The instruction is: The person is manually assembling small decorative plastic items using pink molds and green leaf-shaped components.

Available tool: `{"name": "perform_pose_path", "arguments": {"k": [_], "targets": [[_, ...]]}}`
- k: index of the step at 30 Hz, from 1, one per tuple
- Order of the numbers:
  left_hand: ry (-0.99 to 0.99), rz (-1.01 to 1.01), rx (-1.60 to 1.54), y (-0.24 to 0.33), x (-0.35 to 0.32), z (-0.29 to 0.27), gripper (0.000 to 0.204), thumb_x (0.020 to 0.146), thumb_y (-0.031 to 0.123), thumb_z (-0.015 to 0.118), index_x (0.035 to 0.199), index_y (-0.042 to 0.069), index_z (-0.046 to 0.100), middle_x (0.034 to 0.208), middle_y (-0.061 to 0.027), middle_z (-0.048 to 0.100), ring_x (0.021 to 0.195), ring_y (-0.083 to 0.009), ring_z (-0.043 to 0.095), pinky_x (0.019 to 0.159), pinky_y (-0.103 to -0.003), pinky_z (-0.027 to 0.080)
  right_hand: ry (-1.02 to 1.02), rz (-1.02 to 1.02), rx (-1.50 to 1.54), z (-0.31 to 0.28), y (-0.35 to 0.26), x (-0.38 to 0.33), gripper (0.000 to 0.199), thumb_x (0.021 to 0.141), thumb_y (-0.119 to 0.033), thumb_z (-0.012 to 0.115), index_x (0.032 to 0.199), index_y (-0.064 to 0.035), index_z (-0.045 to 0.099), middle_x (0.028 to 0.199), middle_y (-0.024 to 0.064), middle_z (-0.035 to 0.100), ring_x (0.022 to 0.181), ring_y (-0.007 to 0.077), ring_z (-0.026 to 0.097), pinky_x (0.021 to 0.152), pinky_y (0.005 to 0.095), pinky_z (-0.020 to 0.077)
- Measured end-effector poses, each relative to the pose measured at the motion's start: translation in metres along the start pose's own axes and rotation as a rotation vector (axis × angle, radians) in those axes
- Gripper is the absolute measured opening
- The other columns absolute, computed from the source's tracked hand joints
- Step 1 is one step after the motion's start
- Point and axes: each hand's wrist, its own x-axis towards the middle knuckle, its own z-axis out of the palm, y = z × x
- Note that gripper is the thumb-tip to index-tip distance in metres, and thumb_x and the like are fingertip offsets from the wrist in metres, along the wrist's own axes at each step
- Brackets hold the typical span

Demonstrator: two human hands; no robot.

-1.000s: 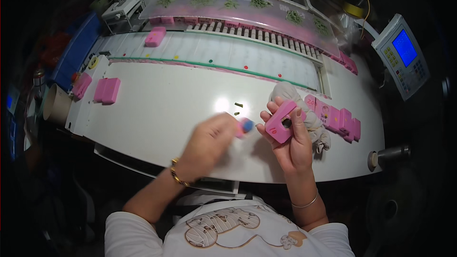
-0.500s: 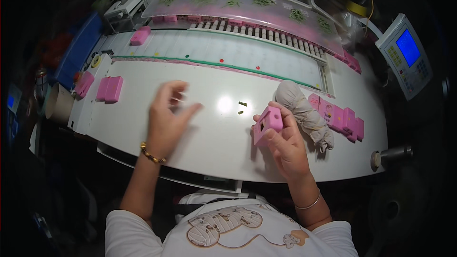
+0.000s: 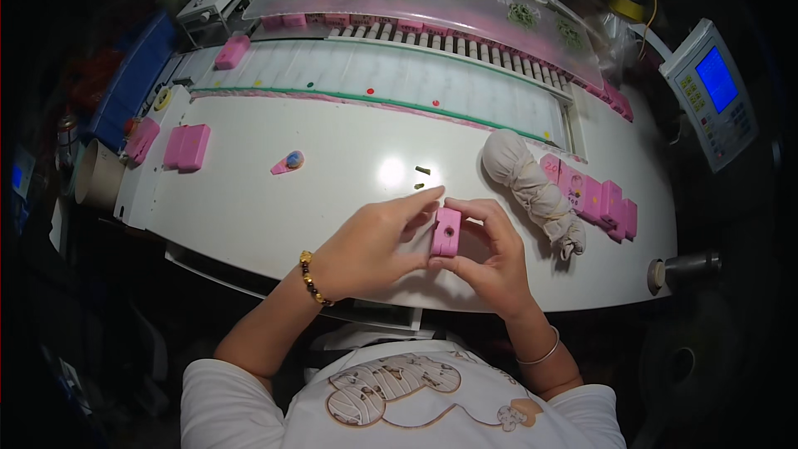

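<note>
Here, just above the near part of the white bench (image 3: 249, 216), my right hand (image 3: 490, 254) pinches a pink block (image 3: 446, 237) between thumb and fingers, its round hole facing up, while my left hand (image 3: 386, 237) curves thumb and fingers about the block's left side, though I can't tell whether they grip it. Beyond my fingertips lie two small dark green pieces (image 3: 423, 170), with a pink piece bearing a blue lump (image 3: 288, 163) off to the left and a knotted grey cloth bundle (image 3: 528, 179) to the right. Farther off runs a pale, green-edged strip (image 3: 349, 66), another pink block (image 3: 233, 51) at its left end.
</note>
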Motion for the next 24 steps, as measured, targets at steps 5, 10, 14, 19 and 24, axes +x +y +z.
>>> {"name": "perform_pose_path", "arguments": {"k": [5,10,14,19,24], "targets": [[0.017,-0.301,-0.336,0.019,-0.003,-0.008,0.043,0.08,0.001,0.077,0.118,-0.004,0.057,0.096,-0.0077,0.064,0.087,-0.0089,0.065,0.077,-0.021,0.055,0.061,-0.033,-0.092,0.001,0.0,-0.001,0.054,0.071,-0.003,0.079,0.121,-0.0006,0.06,0.109,0.0129,0.059,0.1,0.0223,0.062,0.09,0.0339,0.0541],[0.054,-0.247,-0.371,0.008,-0.002,0.001,0.031,0.08,0.002,0.077,0.107,-0.004,0.062,0.095,-0.0067,0.066,0.085,-0.0089,0.065,0.078,-0.021,0.054,0.058,-0.041,-0.114,0.001,-0.001,-0.003,0.055,0.071,-0.002,0.078,0.122,-0.0002,0.059,0.109,0.0135,0.059,0.1,0.0222,0.061,0.091,0.0337,0.0548],[-0.004,-0.276,-0.521,0.003,0.001,-0.001,0.022,0.082,0.002,0.075,0.101,-0.004,0.065,0.093,-0.0064,0.068,0.084,-0.0091,0.065,0.079,-0.022,0.053,0.05,-0.028,-0.092,-0.002,0.005,-0.005,0.055,0.07,-0.001,0.078,0.122,-0.0004,0.059,0.109,0.0135,0.059,0.1,0.022,0.061,0.09,0.034,0.0551],[0.069,-0.289,-0.54,-0.014,-0.002,0.011,0.018,0.087,0.003,0.07,0.101,-0.004,0.062,0.094,-0.0063,0.067,0.087,-0.0099,0.065,0.079,-0.023,0.054,0.035,-0.056,-0.077,0.002,-0.001,-0.006,0.057,0.07,-0.001,0.078,0.124,-0.001,0.058,0.111,0.0135,0.059,0.102,0.0227,0.061,0.088,0.0344,0.0547],[0.165,-0.331,-0.435,0.006,-0.005,0.012,0.018,0.089,0.003,0.068,0.102,-0.004,0.059,0.095,-0.0069,0.064,0.088,-0.0114,0.065,0.073,-0.023,0.055,-0.001,-0.042,-0.096,0.004,-0.001,-0.009,0.054,0.073,0.0,0.076,0.123,-0.0005,0.057,0.111,0.014,0.057,0.102,0.0224,0.061,0.09,0.0346,0.0557]]}}
